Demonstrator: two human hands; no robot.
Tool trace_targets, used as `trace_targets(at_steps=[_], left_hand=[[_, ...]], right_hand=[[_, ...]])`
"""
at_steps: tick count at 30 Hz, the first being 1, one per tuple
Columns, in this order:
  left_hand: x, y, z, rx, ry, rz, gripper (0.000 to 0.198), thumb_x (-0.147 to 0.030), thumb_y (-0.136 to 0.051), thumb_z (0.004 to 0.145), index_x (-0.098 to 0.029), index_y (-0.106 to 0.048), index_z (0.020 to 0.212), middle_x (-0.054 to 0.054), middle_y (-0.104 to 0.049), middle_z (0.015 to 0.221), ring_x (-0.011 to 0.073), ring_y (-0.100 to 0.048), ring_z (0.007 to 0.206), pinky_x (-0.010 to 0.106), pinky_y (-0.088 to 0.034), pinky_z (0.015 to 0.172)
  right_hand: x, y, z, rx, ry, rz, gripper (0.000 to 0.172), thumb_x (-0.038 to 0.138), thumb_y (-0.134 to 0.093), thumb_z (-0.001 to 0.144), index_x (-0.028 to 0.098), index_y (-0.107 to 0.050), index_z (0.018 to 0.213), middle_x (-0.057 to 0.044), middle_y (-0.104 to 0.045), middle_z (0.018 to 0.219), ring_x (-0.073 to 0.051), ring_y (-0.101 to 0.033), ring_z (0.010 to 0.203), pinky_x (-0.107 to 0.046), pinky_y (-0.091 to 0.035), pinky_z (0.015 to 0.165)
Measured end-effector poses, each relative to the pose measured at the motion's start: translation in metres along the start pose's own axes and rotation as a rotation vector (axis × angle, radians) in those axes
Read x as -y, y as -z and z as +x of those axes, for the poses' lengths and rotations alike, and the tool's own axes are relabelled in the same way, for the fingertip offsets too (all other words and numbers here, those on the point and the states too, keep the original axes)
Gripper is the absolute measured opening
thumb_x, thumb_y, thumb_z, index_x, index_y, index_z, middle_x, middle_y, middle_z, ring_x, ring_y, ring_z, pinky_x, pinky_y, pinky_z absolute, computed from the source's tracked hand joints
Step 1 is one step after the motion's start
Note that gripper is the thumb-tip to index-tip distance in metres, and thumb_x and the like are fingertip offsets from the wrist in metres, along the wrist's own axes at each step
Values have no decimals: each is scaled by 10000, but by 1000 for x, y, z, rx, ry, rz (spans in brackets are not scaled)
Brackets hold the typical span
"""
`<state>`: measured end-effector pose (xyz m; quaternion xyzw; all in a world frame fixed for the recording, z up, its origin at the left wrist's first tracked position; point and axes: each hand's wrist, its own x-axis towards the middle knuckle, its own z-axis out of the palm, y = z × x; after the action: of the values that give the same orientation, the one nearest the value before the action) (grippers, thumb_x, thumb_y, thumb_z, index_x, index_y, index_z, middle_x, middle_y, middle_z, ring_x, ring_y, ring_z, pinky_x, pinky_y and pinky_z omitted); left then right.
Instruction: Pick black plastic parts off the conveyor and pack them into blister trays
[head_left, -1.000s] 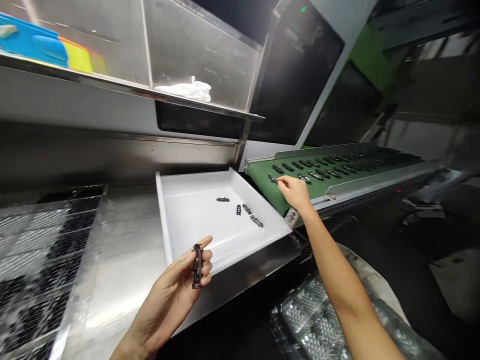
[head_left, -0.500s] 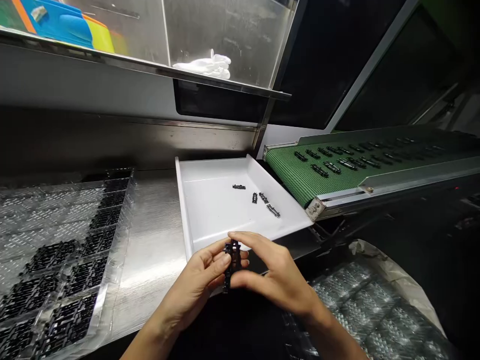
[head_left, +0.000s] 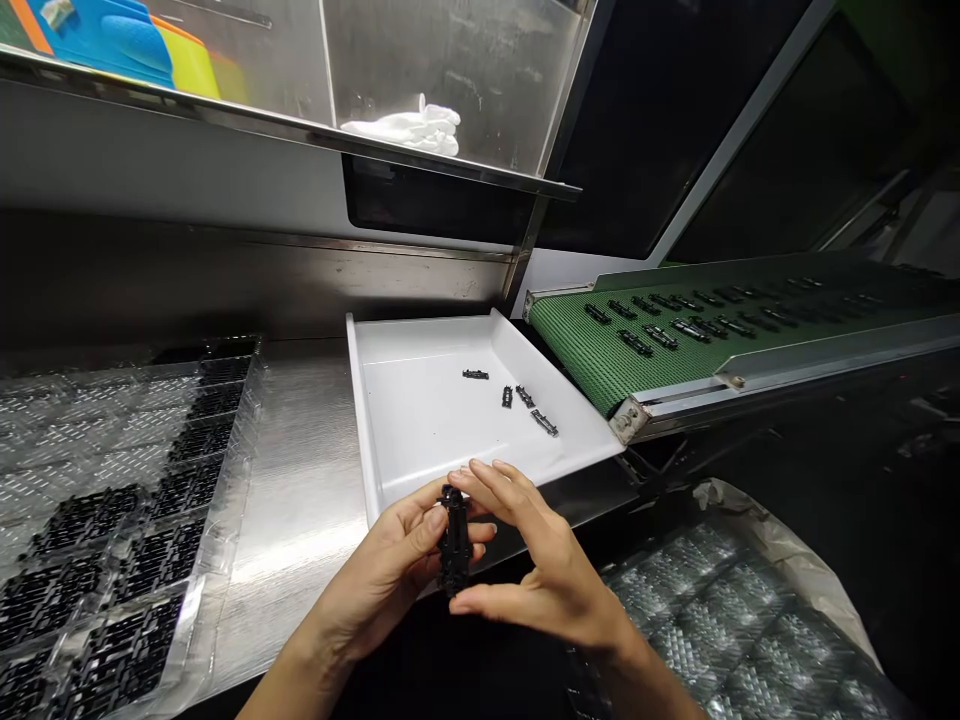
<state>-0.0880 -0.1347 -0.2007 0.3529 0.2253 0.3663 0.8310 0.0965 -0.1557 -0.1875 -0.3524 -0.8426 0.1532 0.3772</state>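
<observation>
Fingers (head_left: 427,530) of the left hand (head_left: 382,580) curled narrowly around a black plastic part (head_left: 454,540), which stood nearly upright just above the left palm. The right hand (head_left: 544,585) was spread wider, its fingertips (head_left: 480,480) near the part's upper end and its thumb (head_left: 480,600) near the lower end; whether it was gripping or only touching the part, I could not tell. Those fingers partly hid the part, and both hands covered the near edge of a white tray (head_left: 364,420) just beyond them.

Past the fingertips, four small black parts (head_left: 525,396) lay apart on the tray floor. Farther beyond the right fingertips ran a green conveyor belt (head_left: 585,340), carrying rows of similar black parts (head_left: 636,343). Left of the left fingers lay a stainless steel counter (head_left: 300,470), and beyond it a clear plastic tray (head_left: 127,470) with black parts in its pockets. Below and right of the right hand sat clear blister sheets (head_left: 712,610). High above the fingers, a steel shelf (head_left: 225,120) held white gloves (head_left: 401,130).
</observation>
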Motion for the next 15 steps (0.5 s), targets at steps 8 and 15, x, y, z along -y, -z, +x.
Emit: trace_targets(at_steps=[8, 15], left_hand=[[-4, 6, -3, 1, 51, 13, 370, -402, -623, 891, -195, -661, 1195, 133, -704, 1127, 201, -669, 935, 289, -516, 826], [-18, 19, -11, -119, -57, 22, 284, -364, -798, 738, -186, -747, 954, 84, -735, 914, 200, -682, 814, 238, -534, 661]], right_hand=[[-5, -2, 8, 20, 90, -80, 967, 463, -748, 794, 244, -142, 1515, -113, -559, 1368, -236, -540, 1259, -451, -190, 1196], [-4, 6, 59, 189, 215, -9, 819, 421, -791, 757, 193, -380, 1427, -108, -601, 1311, -218, -540, 1243, -387, -297, 1152]])
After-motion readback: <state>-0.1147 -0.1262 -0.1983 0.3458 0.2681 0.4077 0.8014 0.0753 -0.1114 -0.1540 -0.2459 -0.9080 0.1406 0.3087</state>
